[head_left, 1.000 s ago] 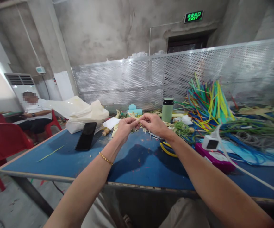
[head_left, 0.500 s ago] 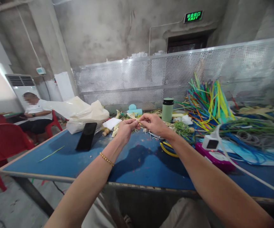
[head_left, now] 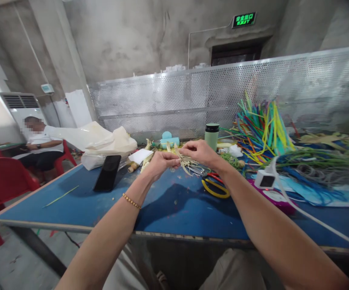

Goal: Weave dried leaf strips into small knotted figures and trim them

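My left hand (head_left: 161, 163) is closed in a pinch above the middle of the blue table. Just to its right and slightly higher, my right hand (head_left: 201, 153) pinches as well. A thin pale strip (head_left: 177, 151), like dried leaf or husk, shows between the fingertips of both hands; its lower end is too small to make out. Below and behind the fingers lies a heap of pale shreds (head_left: 189, 166). Scissors with yellow and red handles (head_left: 216, 189) rest under my right forearm, their blades towards the shreds.
A black phone (head_left: 108, 173) and pale sheeting (head_left: 108, 143) lie on the left. A green cup (head_left: 212, 137) stands behind my right hand. Coloured strips (head_left: 268, 129), a magenta power block (head_left: 279, 200) and its white cable are to the right. A person (head_left: 40, 141) sits far left.
My hands have moved slightly apart, the left one lower, and the pale strip now shows between them. More of the scissors is visible. The view has shifted slightly.
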Demonstrator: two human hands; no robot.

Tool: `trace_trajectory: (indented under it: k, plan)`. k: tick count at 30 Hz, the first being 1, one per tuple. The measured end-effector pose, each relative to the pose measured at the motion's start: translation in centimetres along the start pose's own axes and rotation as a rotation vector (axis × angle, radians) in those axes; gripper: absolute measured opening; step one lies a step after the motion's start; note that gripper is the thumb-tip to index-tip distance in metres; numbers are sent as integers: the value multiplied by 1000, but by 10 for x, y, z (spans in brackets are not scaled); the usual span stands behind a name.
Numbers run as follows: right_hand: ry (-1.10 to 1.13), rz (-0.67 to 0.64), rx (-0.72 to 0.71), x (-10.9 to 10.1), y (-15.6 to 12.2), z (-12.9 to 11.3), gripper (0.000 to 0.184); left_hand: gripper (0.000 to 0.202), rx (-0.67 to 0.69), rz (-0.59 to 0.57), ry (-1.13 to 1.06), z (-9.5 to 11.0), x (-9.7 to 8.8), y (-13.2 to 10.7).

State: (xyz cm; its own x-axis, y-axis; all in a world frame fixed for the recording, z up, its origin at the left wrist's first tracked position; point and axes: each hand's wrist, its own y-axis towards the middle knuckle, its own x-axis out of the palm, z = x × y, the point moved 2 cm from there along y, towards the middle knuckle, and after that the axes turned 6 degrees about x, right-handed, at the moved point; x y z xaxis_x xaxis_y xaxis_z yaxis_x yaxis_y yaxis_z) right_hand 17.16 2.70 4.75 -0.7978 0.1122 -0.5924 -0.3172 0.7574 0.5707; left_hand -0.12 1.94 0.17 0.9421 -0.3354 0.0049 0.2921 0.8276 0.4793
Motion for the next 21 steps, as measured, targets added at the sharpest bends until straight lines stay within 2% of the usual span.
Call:
trace_trajectory:
  k: [3,8,12,21]
  plan:
    - [168,-140,58,6,0,6,23,22,-1,-33,-1,2,2,-1]
    - [355,-131,217,12,-3,4,21,22,-8,-22,-53,4,3,-2]
    - [510,-202,349,14,-7,-4,18,22,0,-20,-80,5,2,-2]
    - [681,-164,309,21,-6,-2,13,22,49,-17,-144,6,3,-2]
